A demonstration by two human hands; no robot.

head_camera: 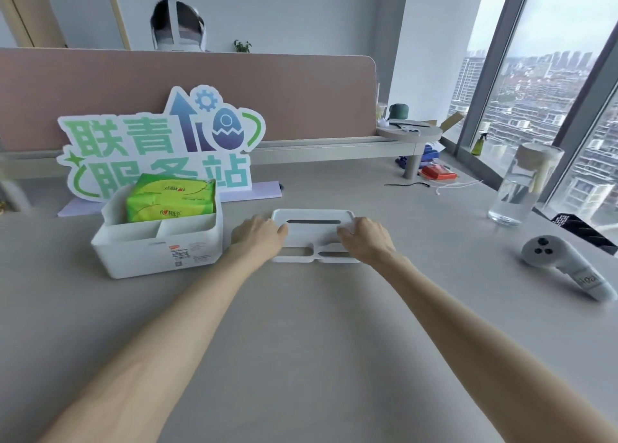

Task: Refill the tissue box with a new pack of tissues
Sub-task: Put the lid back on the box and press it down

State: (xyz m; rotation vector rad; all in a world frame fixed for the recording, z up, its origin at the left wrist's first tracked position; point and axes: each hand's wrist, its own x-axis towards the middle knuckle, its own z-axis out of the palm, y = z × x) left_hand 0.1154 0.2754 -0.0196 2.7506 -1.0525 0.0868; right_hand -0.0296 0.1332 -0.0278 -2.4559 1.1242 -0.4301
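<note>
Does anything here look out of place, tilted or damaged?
Nothing looks damaged or spilled. The lid lies on the desk beside the open tissue box, both hands on it. The green tissue pack sits in the box, still wrapped and sticking above the rim.

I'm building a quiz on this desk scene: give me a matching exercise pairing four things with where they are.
Things:
1. green tissue pack
2. white lid
3. glass bottle
4. white controller

Places:
A. lying on the desk at the right, nearest the camera
B. flat on the desk, a hand at each end
C. standing near the window
D. inside the open white box

Pairs: 1-D, 2-B, 3-C, 4-A. The left hand and right hand touch the lid's ends.
</note>
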